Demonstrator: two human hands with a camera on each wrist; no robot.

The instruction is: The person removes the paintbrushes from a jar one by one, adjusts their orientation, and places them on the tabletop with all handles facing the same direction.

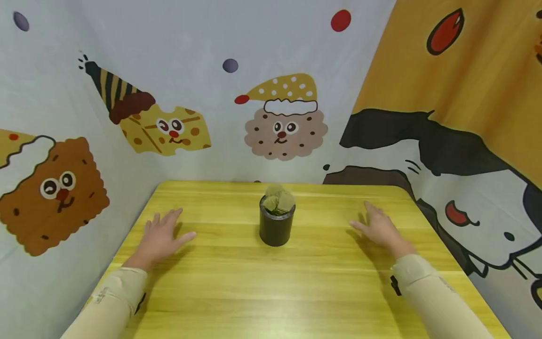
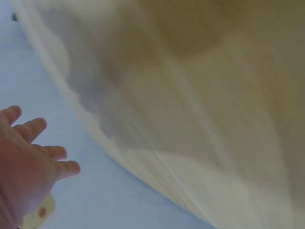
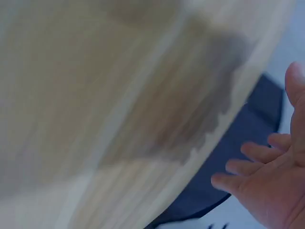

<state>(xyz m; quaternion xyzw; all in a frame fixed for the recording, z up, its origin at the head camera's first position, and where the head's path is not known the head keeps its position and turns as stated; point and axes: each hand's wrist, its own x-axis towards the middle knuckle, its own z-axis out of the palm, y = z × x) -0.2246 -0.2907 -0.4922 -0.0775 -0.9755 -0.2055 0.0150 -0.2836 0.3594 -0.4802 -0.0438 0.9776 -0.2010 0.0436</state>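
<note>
A black cylindrical cup (image 1: 275, 230) stands upright near the middle of the wooden table, with several pale tan, fuzzy rounded pieces (image 1: 278, 199) poking out of its top. To the left of the cup, my left hand (image 1: 160, 239) hovers over the table with its fingers spread and nothing in it. On the other side my right hand (image 1: 381, 230) is held out likewise, fingers extended and holding nothing. Both hands are well apart from the cup. The left wrist view shows the left hand (image 2: 26, 164) at its edge, and the right wrist view shows the right hand (image 3: 271, 186).
The yellow wooden table (image 1: 271, 292) has rounded far corners. A cartoon-printed cloth (image 1: 186, 47) hangs behind it and along both sides, close to the table's edges. Beige sleeves (image 1: 114, 296) with dark bands cover both wrists.
</note>
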